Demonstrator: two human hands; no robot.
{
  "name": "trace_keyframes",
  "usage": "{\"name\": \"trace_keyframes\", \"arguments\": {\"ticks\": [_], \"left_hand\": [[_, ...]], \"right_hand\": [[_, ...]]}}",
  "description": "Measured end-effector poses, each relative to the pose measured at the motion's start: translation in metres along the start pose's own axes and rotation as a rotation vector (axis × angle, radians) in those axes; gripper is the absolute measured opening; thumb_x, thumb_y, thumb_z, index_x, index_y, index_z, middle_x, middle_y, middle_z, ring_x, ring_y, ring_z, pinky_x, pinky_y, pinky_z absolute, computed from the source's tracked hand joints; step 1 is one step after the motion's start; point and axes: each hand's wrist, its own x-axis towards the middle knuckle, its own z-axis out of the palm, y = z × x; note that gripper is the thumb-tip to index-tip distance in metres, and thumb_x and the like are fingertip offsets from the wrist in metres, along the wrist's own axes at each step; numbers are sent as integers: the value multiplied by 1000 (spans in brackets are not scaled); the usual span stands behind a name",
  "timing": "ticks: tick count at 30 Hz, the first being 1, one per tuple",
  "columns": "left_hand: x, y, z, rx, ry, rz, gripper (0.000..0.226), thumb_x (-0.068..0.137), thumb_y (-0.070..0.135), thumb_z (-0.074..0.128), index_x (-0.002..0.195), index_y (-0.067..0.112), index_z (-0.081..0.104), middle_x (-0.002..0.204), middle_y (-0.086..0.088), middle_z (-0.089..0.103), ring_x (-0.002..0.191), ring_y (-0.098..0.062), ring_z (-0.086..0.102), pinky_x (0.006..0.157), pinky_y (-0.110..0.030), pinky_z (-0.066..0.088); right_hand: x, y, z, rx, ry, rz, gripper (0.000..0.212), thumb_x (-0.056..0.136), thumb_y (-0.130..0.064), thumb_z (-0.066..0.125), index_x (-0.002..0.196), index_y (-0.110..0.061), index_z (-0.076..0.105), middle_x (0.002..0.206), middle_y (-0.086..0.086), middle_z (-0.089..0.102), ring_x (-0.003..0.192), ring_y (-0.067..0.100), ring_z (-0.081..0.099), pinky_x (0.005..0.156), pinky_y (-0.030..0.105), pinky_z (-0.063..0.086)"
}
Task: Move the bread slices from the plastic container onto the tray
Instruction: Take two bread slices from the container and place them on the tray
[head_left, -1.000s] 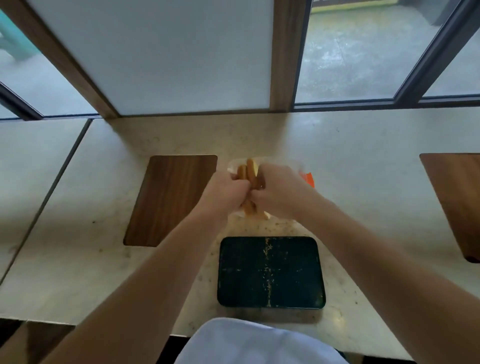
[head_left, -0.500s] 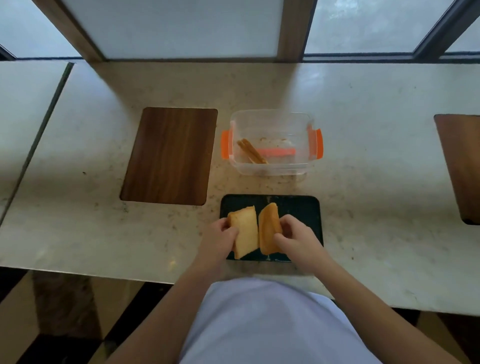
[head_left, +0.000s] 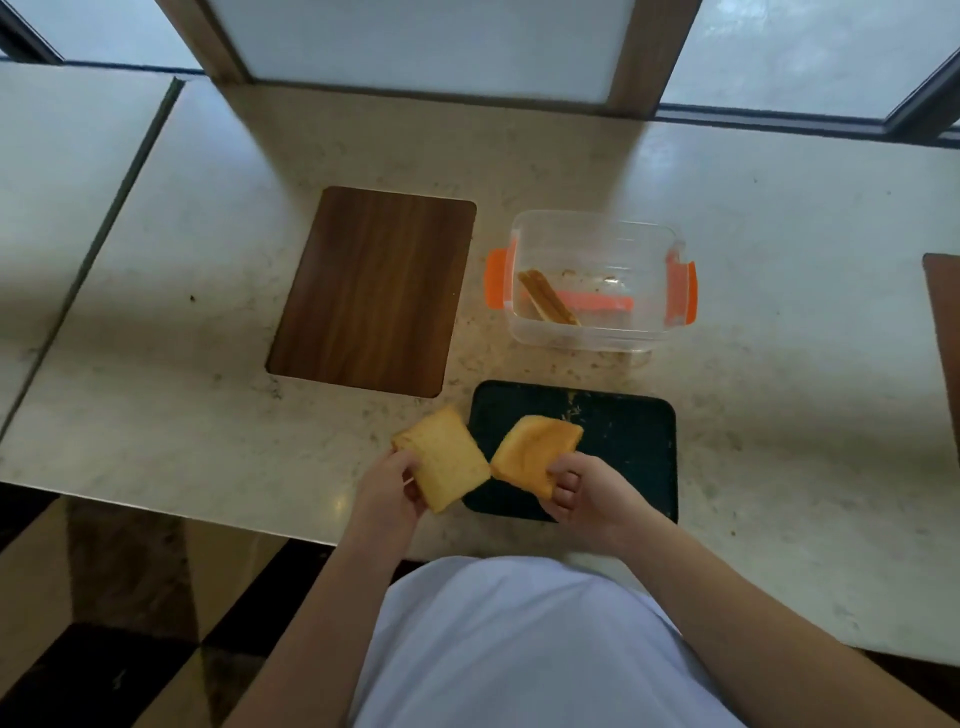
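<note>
Half a second ago the two slices stood pressed together over the tray; now they have swung apart. The left hand (head_left: 387, 491) grips a golden square bread slice (head_left: 441, 457) by its near edge, and that slice has drifted left, hanging over the pale marble counter (head_left: 182, 312) just off the tray's left edge. The right hand (head_left: 587, 493) pinches a second, folded golden slice (head_left: 535, 452) over the left part of the dark green rectangular tray (head_left: 628, 452); whether it rests on the tray I cannot tell. The tray's right half lies bare. Left of it sits a brown wooden board (head_left: 374, 291). Behind the tray stands the clear plastic container with orange clips (head_left: 592, 280), open, with two more slices (head_left: 548, 304) leaning inside at its left end.
</note>
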Motion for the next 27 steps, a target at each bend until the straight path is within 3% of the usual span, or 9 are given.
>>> {"name": "trace_keyframes", "arguments": {"ticks": [3,8,13,17,20,24,27], "left_hand": [[3,0,-9,-7,13,5,34,85,13,56,118,15,64,115,-10,67,103,-29,65,58,-33,59],[8,0,-18,-6,13,-6,25,87,12,55,108,21,63,116,-9,65,102,-30,65,61,-36,58],[12,1,-16,2,-4,-4,27,85,12,53,109,19,64,112,-9,66,101,-31,65,52,-33,59],[13,3,-16,19,-5,18,28,86,12,52,109,19,66,112,-9,67,101,-29,65,52,-31,59],[11,5,-16,30,-1,20,26,89,10,51,108,19,66,114,-9,66,102,-28,64,57,-33,58],[7,8,-12,123,-6,43,35,92,7,49,124,17,61,118,-8,64,107,-29,61,71,-40,54],[-1,9,-6,175,-17,74,35,94,6,47,124,17,61,115,-8,64,106,-28,61,73,-41,54]], "right_hand": [[2,-4,8,-137,-1,-40,30,91,-7,57,121,-8,59,98,9,78,88,21,73,73,31,56],[10,-13,16,102,29,-28,15,95,-4,55,108,-11,54,115,17,69,107,31,67,81,38,55],[17,-1,43,204,115,-22,23,96,-5,60,119,-8,57,112,15,64,95,24,62,87,34,52],[17,11,53,123,205,22,15,93,-14,68,103,-6,61,95,12,61,77,19,59,73,29,52],[18,13,51,134,226,1,14,94,-14,69,100,-7,59,109,17,65,88,24,65,83,33,55],[18,9,54,338,173,-66,14,94,-6,66,106,-4,58,114,22,65,98,29,69,76,36,59],[20,5,59,415,112,-61,20,93,-2,67,111,-3,58,119,25,64,103,32,68,78,38,60]]}}
